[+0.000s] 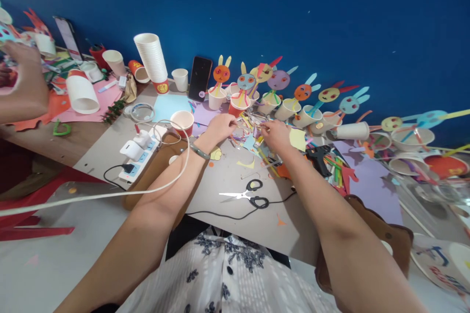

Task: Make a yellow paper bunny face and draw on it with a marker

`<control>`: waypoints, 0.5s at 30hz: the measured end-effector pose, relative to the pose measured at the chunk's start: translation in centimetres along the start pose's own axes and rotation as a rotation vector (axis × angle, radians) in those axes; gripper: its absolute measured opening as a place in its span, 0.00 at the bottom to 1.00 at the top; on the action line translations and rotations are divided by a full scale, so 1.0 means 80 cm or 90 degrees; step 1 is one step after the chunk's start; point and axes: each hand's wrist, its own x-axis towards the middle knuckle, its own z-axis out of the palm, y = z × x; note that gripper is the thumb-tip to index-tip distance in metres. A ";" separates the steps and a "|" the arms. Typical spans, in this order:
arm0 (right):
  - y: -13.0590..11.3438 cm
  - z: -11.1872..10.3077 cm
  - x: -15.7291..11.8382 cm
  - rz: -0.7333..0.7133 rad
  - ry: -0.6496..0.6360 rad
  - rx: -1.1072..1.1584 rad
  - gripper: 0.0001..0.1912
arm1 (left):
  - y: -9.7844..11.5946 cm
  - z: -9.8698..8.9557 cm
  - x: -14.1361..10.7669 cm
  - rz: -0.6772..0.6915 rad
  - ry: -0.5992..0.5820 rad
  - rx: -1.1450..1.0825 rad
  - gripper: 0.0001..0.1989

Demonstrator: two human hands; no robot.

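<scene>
My left hand (221,128) reaches to the near side of a heap of paper scraps (251,129), its fingers drawn together at the tips. At the heap's right side is my right hand (277,135), fingers curled in a pinch. What either hand holds, if anything, is too small to make out. Just beyond them, a red paper cup (239,105) carries a light-blue rabbit head (246,81) made of paper. Nearer my body, black-handled scissors (244,195) lie partly spread on the table. A yellow sheet (297,139) sits beside my right hand.
Several rabbit-topped cups line the blue wall. Left are a stack of paper cups (151,61), a phone (200,78), a cup (182,122) and a power strip (141,159) with cables. A black glue gun (318,159) lies right. Another person's hand (25,78) shows far left.
</scene>
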 end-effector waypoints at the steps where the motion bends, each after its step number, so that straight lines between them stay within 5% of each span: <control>1: 0.006 -0.004 0.005 0.033 -0.021 -0.022 0.20 | 0.000 -0.001 0.000 -0.006 0.008 -0.002 0.13; 5: 0.028 -0.020 0.021 0.083 -0.075 -0.042 0.18 | 0.006 -0.005 -0.003 0.007 -0.021 -0.036 0.11; 12: 0.043 -0.028 0.034 0.086 -0.142 -0.033 0.14 | 0.012 -0.006 -0.011 0.059 -0.328 -0.092 0.07; 15: 0.040 -0.025 0.039 0.066 -0.165 -0.018 0.12 | 0.010 -0.005 -0.013 0.067 -0.390 -0.099 0.05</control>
